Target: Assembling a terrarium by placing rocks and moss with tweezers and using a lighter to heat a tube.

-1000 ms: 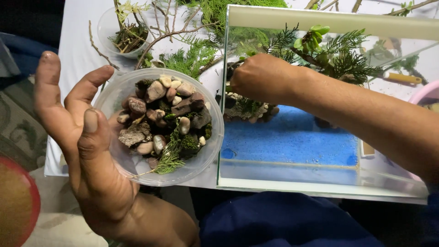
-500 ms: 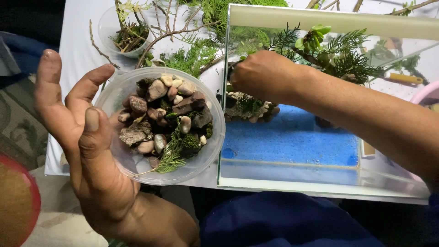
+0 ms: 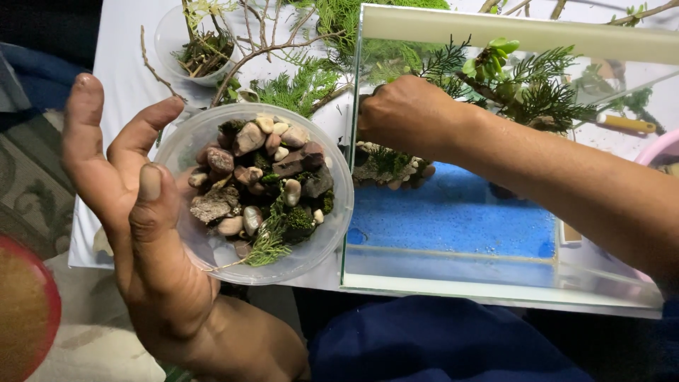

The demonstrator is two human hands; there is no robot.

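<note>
My left hand [image 3: 134, 212] holds a clear plastic bowl [image 3: 332, 212] from below and the side, thumb on its near rim. The bowl is filled with several pebbles [image 3: 249, 138], bark bits and green moss sprigs [image 3: 279, 230]. My right hand [image 3: 407, 117] reaches down inside a glass tank [image 3: 495, 32], fingers curled over a small heap of stones and moss [image 3: 385, 166] at the tank's left end. What the fingers hold is hidden. Blue sand [image 3: 460, 219] covers the tank floor.
Green conifer sprigs [image 3: 537, 88] stand in the tank's back. Bare twigs [image 3: 262, 42] and fern fronds [image 3: 300, 85] lie on the white table, with another clear cup of plant bits [image 3: 198, 42] at the back left. A red bowl of brown grit [image 3: 25, 311] sits at lower left.
The bowl in my left hand has shifted slightly. My right hand stays over the stone heap in the tank, barely moving.
</note>
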